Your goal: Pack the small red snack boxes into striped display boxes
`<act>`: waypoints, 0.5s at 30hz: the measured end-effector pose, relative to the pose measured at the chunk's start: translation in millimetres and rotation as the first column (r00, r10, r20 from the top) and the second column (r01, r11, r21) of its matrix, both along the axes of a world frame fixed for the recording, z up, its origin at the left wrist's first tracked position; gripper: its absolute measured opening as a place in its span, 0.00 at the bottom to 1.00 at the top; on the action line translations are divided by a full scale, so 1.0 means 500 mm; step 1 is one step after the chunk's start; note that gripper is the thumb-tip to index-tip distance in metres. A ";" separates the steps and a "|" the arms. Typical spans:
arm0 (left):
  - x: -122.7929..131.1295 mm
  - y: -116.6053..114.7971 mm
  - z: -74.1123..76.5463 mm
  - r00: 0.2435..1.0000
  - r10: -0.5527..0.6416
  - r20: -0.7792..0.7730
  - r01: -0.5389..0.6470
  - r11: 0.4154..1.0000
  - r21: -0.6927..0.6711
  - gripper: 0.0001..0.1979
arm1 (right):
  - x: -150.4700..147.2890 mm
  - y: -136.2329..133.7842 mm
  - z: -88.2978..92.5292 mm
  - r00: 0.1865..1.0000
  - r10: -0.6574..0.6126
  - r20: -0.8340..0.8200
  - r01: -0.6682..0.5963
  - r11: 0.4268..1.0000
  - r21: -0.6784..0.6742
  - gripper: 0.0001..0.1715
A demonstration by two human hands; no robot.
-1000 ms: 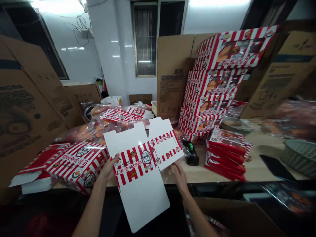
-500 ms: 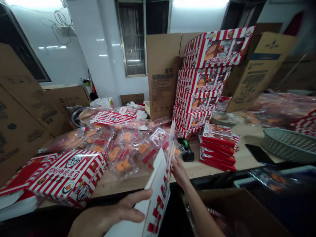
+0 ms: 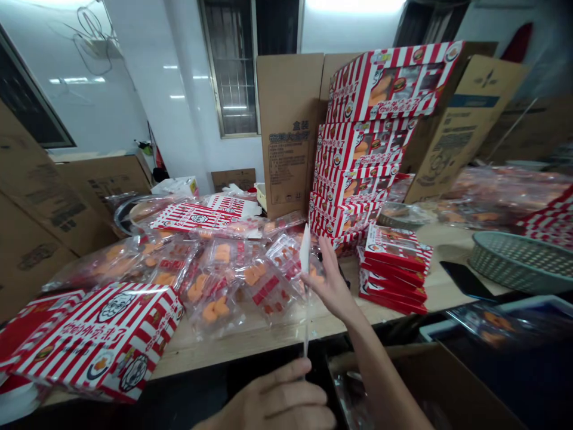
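Observation:
A flat white cardboard box blank [image 3: 305, 254] stands edge-on, so it shows only as a thin vertical line. My right hand [image 3: 329, 280] pinches its upper part above the table's front edge. My left hand [image 3: 280, 399] holds its lower end, near the bottom of the view. Just behind the blank lie clear bags of orange snacks [image 3: 224, 292] on the wooden table [image 3: 250, 349]. A red-and-white striped folded box [image 3: 101, 340] lies at front left. The blank's printed faces are hidden.
Stacked striped boxes [image 3: 364, 143] rise behind my right hand, with a lower stack [image 3: 394, 269] beside them. A green woven basket [image 3: 514, 260] and a black phone [image 3: 463, 279] sit at right. Cardboard cartons [image 3: 289, 134] stand behind. An open carton [image 3: 425, 382] lies below the table edge.
The blank has turned from lying flat to edge-on, and it has moved toward me and right. My left hand has dropped lower in view, and the view has shifted.

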State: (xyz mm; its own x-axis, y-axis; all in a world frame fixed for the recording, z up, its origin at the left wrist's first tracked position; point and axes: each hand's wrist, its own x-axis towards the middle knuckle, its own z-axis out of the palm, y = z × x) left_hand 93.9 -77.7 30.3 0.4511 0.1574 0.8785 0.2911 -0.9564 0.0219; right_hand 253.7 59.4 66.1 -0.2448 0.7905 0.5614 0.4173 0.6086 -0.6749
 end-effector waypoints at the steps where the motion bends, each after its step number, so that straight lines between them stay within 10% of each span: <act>1: -0.006 -0.001 0.004 0.999 0.021 0.031 -0.020 1.000 -0.023 0.15 | -0.005 -0.010 0.013 0.997 0.008 0.073 -0.010 0.999 0.033 0.49; 6: -0.059 -0.022 0.031 0.994 0.110 -0.025 -0.110 0.994 -0.022 0.10 | -0.011 -0.046 0.016 0.968 0.060 0.245 -0.069 0.997 0.027 0.37; 15: -0.187 -0.027 0.117 0.851 0.389 -0.353 -0.462 0.874 -0.150 0.17 | 0.050 -0.123 -0.021 0.942 -0.267 -0.203 0.250 0.962 -0.106 0.25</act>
